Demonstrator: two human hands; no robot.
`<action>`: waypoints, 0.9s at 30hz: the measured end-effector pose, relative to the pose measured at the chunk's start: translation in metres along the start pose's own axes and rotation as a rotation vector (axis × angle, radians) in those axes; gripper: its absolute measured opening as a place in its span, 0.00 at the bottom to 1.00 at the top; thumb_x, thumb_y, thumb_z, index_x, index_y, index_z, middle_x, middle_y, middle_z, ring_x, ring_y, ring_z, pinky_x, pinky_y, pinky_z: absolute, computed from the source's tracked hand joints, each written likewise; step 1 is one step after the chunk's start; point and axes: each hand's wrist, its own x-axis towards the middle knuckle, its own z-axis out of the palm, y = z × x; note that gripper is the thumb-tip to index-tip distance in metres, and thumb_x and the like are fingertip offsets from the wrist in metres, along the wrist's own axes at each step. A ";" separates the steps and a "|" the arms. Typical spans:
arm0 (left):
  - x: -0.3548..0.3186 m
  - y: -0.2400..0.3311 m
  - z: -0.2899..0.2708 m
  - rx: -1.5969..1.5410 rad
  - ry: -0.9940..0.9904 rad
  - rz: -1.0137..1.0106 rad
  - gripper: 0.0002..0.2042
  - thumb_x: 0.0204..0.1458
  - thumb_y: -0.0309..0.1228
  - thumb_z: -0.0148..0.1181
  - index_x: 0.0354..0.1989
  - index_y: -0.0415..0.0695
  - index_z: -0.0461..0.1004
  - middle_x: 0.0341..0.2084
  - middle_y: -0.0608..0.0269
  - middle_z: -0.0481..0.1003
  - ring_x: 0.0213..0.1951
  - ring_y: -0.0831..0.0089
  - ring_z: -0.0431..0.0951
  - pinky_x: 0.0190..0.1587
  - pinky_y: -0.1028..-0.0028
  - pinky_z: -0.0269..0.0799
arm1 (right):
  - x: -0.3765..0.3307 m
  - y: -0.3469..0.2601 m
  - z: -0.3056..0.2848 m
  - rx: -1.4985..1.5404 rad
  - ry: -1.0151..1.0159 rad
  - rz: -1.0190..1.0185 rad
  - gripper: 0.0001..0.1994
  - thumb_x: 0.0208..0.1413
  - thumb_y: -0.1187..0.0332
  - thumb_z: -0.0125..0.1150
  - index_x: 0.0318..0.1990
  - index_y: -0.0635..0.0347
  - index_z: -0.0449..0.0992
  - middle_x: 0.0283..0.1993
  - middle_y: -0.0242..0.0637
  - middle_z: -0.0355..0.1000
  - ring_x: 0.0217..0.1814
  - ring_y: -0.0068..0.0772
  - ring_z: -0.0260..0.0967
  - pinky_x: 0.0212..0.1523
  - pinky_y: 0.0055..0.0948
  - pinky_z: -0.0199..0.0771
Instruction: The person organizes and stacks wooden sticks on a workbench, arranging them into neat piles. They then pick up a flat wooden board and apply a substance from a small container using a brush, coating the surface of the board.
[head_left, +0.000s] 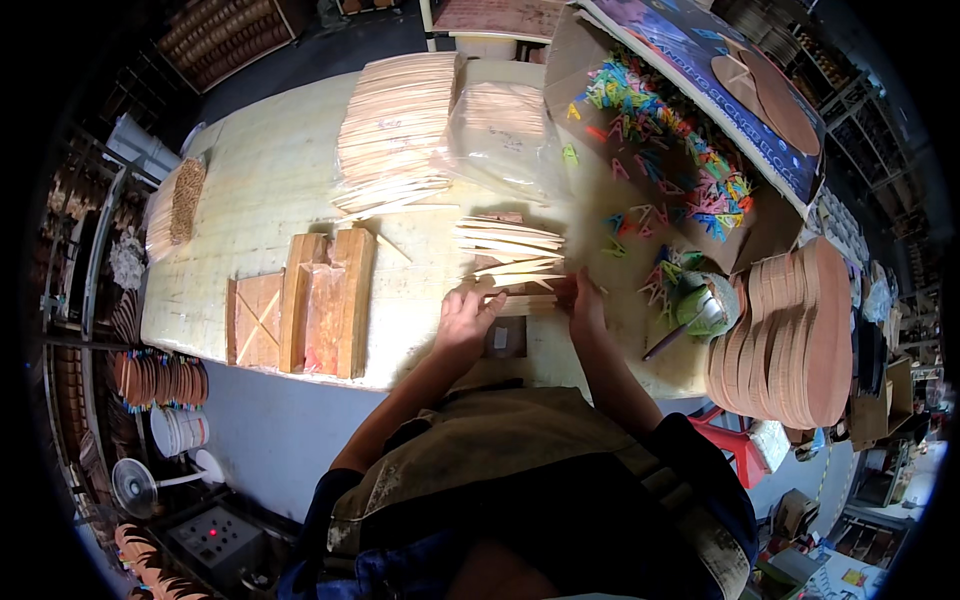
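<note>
Near the front edge of the worktable, thin pale wooden strips (512, 240) lie in a loose pile, some of them crossed. My left hand (468, 318) is closed at the left ends of a few wooden strips (528, 303) on the near side of the pile. At their right ends, my right hand (586, 302) has its fingers closed on the same strips; its fingertips are partly hidden. Below the strips, between my forearms, a dark brown block (504, 337) with a pale patch shows.
Left of my hands stands a wooden jig (355, 305) with a channel. Behind are stacked strips (395, 120) and a plastic bag of strips (505, 130). To the right are a carton (690, 70), colourful clips (640, 110), a green pot (708, 312) with a brush, and stacked brown paddle-shaped boards (790, 340).
</note>
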 end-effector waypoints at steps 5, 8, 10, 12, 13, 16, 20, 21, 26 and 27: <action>-0.002 -0.008 0.007 -0.064 0.031 0.033 0.17 0.50 0.23 0.52 0.50 0.43 0.75 0.54 0.50 0.68 0.56 0.49 0.66 0.57 0.59 0.64 | -0.002 0.012 -0.006 0.007 -0.090 0.114 0.19 0.60 0.46 0.49 0.34 0.52 0.74 0.29 0.28 0.71 0.28 0.23 0.66 0.32 0.26 0.67; -0.004 -0.010 0.007 -0.069 -0.013 0.028 0.18 0.50 0.23 0.52 0.51 0.44 0.74 0.55 0.50 0.67 0.58 0.48 0.65 0.58 0.57 0.63 | -0.008 0.008 0.000 0.044 -0.109 0.077 0.18 0.59 0.47 0.52 0.34 0.51 0.75 0.29 0.27 0.70 0.29 0.22 0.66 0.31 0.25 0.65; -0.006 -0.014 0.010 -0.074 -0.050 0.024 0.19 0.51 0.22 0.50 0.53 0.45 0.74 0.57 0.50 0.66 0.60 0.49 0.63 0.60 0.58 0.61 | 0.002 0.010 -0.004 0.109 -0.181 0.039 0.18 0.60 0.48 0.51 0.39 0.53 0.75 0.35 0.31 0.75 0.32 0.24 0.69 0.33 0.26 0.67; -0.005 -0.013 0.011 -0.061 -0.058 0.027 0.19 0.51 0.23 0.50 0.53 0.45 0.74 0.57 0.50 0.66 0.60 0.49 0.63 0.61 0.58 0.60 | 0.010 0.012 -0.009 0.111 -0.189 0.025 0.19 0.60 0.48 0.52 0.42 0.54 0.75 0.38 0.33 0.77 0.34 0.25 0.70 0.34 0.26 0.67; -0.006 -0.013 0.010 -0.049 -0.061 0.021 0.19 0.51 0.23 0.50 0.53 0.45 0.74 0.56 0.50 0.66 0.60 0.49 0.63 0.61 0.59 0.60 | 0.008 0.008 -0.005 0.077 -0.169 0.037 0.19 0.60 0.48 0.53 0.43 0.54 0.75 0.38 0.33 0.77 0.34 0.24 0.70 0.34 0.26 0.67; -0.004 -0.006 0.007 -0.059 -0.030 -0.019 0.19 0.51 0.23 0.50 0.53 0.45 0.74 0.55 0.51 0.67 0.57 0.51 0.64 0.60 0.61 0.61 | -0.014 -0.012 0.010 -0.109 -0.144 -0.038 0.19 0.59 0.49 0.54 0.44 0.55 0.74 0.38 0.32 0.76 0.35 0.24 0.70 0.35 0.26 0.68; -0.004 -0.006 0.007 -0.125 -0.091 -0.087 0.18 0.52 0.24 0.51 0.52 0.44 0.74 0.52 0.51 0.68 0.53 0.53 0.66 0.58 0.62 0.63 | -0.014 -0.015 0.017 -0.159 -0.074 -0.079 0.20 0.59 0.50 0.54 0.46 0.58 0.73 0.38 0.32 0.76 0.34 0.23 0.69 0.36 0.25 0.67; -0.004 -0.005 0.005 -0.133 -0.096 -0.079 0.18 0.52 0.23 0.51 0.52 0.44 0.74 0.52 0.51 0.69 0.53 0.53 0.67 0.57 0.63 0.64 | -0.012 -0.016 0.017 -0.131 -0.079 -0.065 0.20 0.59 0.50 0.54 0.46 0.59 0.73 0.38 0.32 0.75 0.34 0.23 0.69 0.35 0.25 0.67; -0.001 -0.009 0.006 -0.149 -0.056 -0.001 0.19 0.49 0.22 0.50 0.52 0.42 0.73 0.51 0.53 0.70 0.54 0.51 0.67 0.57 0.62 0.64 | 0.003 -0.012 0.011 -0.111 -0.115 -0.019 0.20 0.59 0.50 0.54 0.43 0.60 0.73 0.35 0.35 0.74 0.33 0.24 0.69 0.34 0.25 0.67; -0.001 -0.010 0.006 -0.117 -0.061 0.019 0.19 0.49 0.22 0.50 0.52 0.42 0.73 0.51 0.54 0.70 0.54 0.52 0.66 0.57 0.62 0.64 | 0.006 -0.011 0.008 -0.144 -0.099 -0.039 0.19 0.58 0.51 0.55 0.42 0.60 0.73 0.35 0.35 0.74 0.33 0.24 0.69 0.34 0.25 0.67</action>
